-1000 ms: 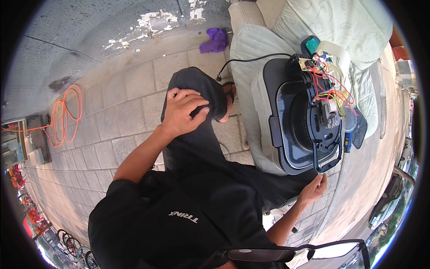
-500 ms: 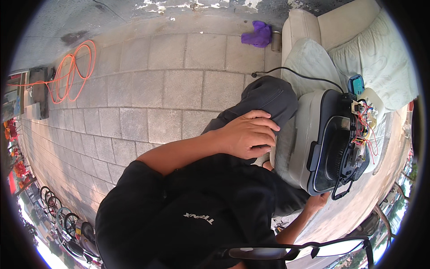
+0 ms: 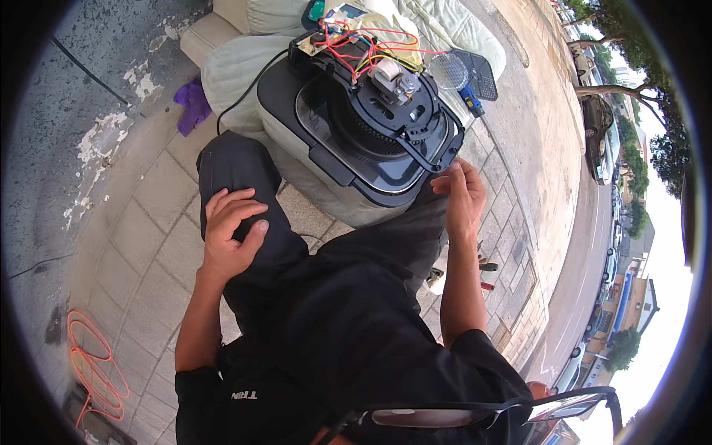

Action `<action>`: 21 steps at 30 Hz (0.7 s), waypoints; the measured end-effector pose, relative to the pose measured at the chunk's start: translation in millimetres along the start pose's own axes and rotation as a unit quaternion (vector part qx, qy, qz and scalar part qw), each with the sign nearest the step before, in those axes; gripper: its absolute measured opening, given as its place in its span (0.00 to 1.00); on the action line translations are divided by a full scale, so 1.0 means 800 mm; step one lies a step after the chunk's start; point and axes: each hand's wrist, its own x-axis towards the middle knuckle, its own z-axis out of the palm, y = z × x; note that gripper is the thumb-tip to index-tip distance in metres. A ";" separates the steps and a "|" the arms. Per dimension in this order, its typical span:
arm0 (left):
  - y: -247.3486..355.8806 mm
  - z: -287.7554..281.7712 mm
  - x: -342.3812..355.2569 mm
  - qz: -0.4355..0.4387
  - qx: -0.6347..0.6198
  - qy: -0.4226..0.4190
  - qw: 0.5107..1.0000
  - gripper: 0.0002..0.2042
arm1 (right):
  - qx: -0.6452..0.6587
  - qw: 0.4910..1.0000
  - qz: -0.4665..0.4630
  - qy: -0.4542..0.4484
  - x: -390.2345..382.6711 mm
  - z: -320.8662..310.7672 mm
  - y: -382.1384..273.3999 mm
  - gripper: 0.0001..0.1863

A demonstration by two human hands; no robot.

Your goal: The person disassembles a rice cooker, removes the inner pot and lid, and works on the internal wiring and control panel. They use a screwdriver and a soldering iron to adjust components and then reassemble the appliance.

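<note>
The cooker lid (image 3: 278,96) is black, the shadowed cooker body (image 3: 295,157) seemingly pale grey. The wires (image 3: 348,55) are red and yellow. The sofa cover (image 3: 230,70) is pale green, faintly figured. The cloth (image 3: 194,107) is purple, the cord (image 3: 70,330) orange, the tool handle (image 3: 470,101) blue, the trousers (image 3: 237,163) charcoal. White blotches (image 3: 143,84) mottle the grey wall (image 3: 44,133). The shirt (image 3: 334,341) is black with white lettering (image 3: 245,396).

Sofa (image 3: 210,35): pale green cover (image 3: 230,78) beneath appliance (image 3: 363,122)
Round mesh (image 3: 447,72): just right of appliance
Perforated panel (image 3: 482,74): farther right of appliance
</note>
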 end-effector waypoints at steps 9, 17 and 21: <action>0.067 0.027 0.079 0.073 -0.040 -0.003 0.996 0.13 | 0.166 0.979 0.045 -0.108 0.012 0.001 -0.015 0.16; 0.138 0.076 0.140 0.176 0.054 0.038 0.982 0.13 | 0.277 0.941 0.075 -0.177 0.028 0.003 -0.020 0.13; 0.171 0.087 0.190 0.256 0.141 0.054 0.955 0.17 | 0.304 0.924 0.058 -0.224 0.040 0.001 -0.054 0.13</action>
